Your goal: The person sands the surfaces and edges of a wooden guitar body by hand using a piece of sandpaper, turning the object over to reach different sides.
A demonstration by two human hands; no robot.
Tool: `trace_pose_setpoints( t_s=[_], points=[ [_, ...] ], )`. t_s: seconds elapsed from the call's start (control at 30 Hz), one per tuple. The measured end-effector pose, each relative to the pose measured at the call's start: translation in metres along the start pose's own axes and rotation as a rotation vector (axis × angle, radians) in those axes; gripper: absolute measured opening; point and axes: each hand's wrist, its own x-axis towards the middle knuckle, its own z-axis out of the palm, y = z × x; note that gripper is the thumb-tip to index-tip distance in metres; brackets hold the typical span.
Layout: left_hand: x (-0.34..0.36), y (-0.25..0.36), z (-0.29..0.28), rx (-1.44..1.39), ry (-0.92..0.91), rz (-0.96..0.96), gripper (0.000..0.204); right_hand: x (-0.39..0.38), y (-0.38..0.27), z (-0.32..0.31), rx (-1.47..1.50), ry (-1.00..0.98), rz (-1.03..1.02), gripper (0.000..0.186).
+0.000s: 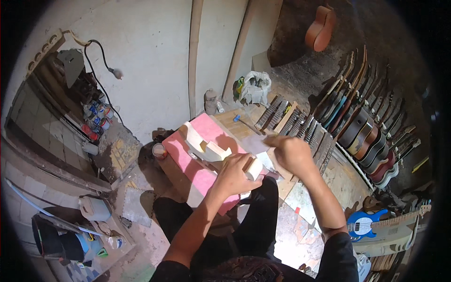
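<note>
A carved piece of pale wood (193,137), long with a raised block along it, lies slanted across a pink-covered board (206,123) in front of me. My left hand (233,175) is closed around its near right end, where a blocky, rounded tip (255,169) sticks out past the fingers. To the right, my right hand (292,154) is raised with its fingers curled, apart from the wood. Whatever those fingers hold, if anything, is hidden. White sheets (266,161) lie between the two hands on the bench, close to my knee.
Beyond my right hand lie rows of dark ridged tools (272,113) and a small blue-headed hammer (237,118). Guitars (359,134) stand racked at right, with a blue electric guitar (364,224) nearer. A round tin (159,151) sits left of the pink board. Plastic containers (95,208) stand lower left.
</note>
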Motion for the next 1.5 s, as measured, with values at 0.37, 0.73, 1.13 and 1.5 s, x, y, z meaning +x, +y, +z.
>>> trace_pose_setpoints(
  t_s=[0.37,0.73,1.13,1.5],
  points=[
    [-0.006,-0.014,-0.016,-0.517,-0.053,0.021,0.041,-0.058,-0.031,0.122,1.326,0.229,0.515,0.052],
    [-0.005,-0.019,-0.026,-0.605,-0.206,-0.256,0.037,-0.062,-0.067,0.136,1.481,0.265,0.566,0.053],
    [-0.008,-0.019,-0.026,-0.375,0.037,0.064,0.061,-0.064,-0.058,0.143,1.597,0.269,0.616,0.053],
    [0.008,-0.022,-0.025,-0.238,-0.068,0.241,0.086,-0.082,-0.035,0.150,1.686,0.321,0.695,0.041]
  ],
)
